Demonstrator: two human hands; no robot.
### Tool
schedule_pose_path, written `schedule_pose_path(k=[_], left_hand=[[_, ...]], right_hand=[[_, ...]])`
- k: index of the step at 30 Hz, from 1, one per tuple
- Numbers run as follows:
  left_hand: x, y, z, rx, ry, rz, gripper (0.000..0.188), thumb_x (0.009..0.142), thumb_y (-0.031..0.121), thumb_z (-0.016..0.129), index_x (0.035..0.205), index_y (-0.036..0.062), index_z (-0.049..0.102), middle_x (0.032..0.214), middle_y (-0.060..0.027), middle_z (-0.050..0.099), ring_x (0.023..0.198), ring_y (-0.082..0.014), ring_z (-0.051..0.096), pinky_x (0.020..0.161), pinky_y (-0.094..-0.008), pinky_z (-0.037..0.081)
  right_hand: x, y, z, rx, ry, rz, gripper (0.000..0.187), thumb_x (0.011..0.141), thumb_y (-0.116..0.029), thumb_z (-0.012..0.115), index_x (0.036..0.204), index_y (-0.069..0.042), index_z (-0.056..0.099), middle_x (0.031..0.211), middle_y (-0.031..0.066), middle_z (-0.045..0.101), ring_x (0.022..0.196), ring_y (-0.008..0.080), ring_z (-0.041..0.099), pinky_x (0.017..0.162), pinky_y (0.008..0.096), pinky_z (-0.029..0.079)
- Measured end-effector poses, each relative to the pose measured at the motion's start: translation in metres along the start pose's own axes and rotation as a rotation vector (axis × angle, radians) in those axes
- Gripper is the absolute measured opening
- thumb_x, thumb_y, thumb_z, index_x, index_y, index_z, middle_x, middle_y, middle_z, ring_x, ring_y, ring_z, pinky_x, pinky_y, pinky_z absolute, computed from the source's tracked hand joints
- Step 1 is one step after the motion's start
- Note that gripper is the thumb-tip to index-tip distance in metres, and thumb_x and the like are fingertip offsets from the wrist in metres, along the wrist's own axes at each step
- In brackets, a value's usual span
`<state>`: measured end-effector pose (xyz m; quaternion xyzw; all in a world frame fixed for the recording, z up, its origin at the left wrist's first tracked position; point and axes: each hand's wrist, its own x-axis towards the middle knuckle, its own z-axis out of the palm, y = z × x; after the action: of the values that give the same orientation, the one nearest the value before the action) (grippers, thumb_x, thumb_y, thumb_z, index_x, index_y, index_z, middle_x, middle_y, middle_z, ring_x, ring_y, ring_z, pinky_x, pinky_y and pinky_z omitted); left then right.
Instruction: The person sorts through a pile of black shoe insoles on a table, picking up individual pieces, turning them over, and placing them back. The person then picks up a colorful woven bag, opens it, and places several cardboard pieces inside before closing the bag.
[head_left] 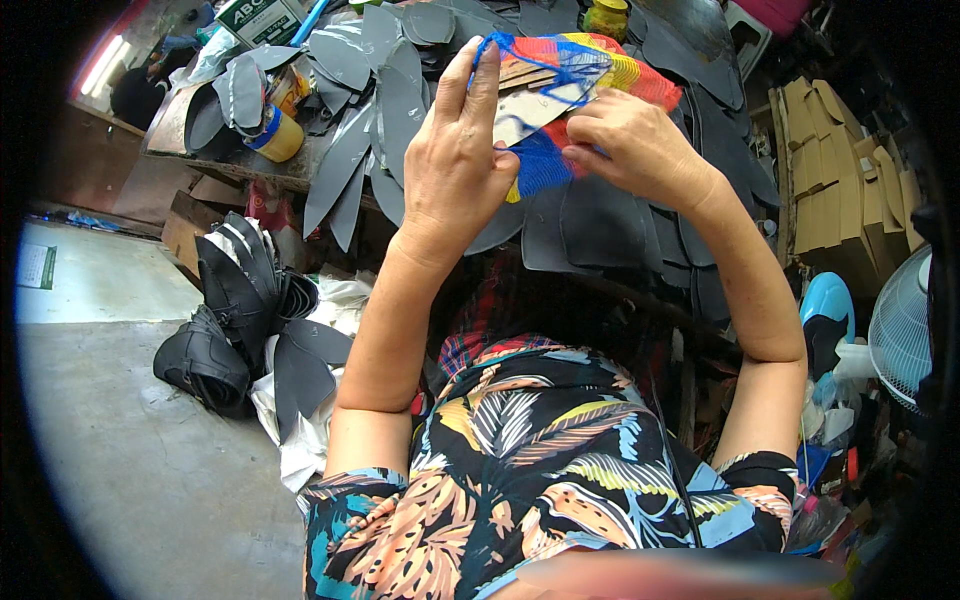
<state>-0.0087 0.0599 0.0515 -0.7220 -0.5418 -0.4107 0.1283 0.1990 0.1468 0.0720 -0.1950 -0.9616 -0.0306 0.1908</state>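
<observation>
Mesh netting (pixel 590 75), striped red, yellow and blue, is stretched between both hands above the workbench (pixel 250 165). The left hand (pixel 455 160) pinches its blue edge with fingers raised; the right hand (pixel 630 140) grips its lower part, closed. Dark grey leather pieces (pixel 350 150) lie beneath.

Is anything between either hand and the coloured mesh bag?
Nothing visible. The left hand and right hand both already touch the mesh bag, held above the grey cut pieces on the bench.
</observation>
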Motion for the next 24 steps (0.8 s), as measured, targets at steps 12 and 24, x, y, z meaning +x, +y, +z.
schedule_pose_path(k=[12, 24], left_hand=[[0.004, -0.007, 0.013, -0.062, 0.128, 0.023, 0.054, 0.090, 0.020, 0.066, 0.136, -0.0051, 0.052, 0.136, -0.0211, 0.054, 0.115, -0.0388, 0.062, 0.093, -0.0420, 0.053], [0.011, -0.044, 0.076, 0.212, -0.483, -0.206, 0.077, 0.082, 0.038, 0.073, 0.148, 0.0120, 0.042, 0.142, -0.0253, 0.049, 0.126, -0.0428, 0.052, 0.105, -0.0461, 0.044]], right_hand=[[-0.025, 0.039, 0.023, 0.425, -0.076, 0.452, 0.017, 0.097, -0.016, 0.055, 0.103, -0.001, 0.061, 0.090, 0.0148, 0.066, 0.087, 0.0293, 0.065, 0.081, 0.0377, 0.052], [-0.026, 0.048, 0.024, 0.030, -0.133, 0.368, 0.037, 0.091, -0.018, 0.065, 0.128, -0.011, 0.061, 0.123, 0.0144, 0.064, 0.116, 0.0318, 0.061, 0.101, 0.0410, 0.048]])
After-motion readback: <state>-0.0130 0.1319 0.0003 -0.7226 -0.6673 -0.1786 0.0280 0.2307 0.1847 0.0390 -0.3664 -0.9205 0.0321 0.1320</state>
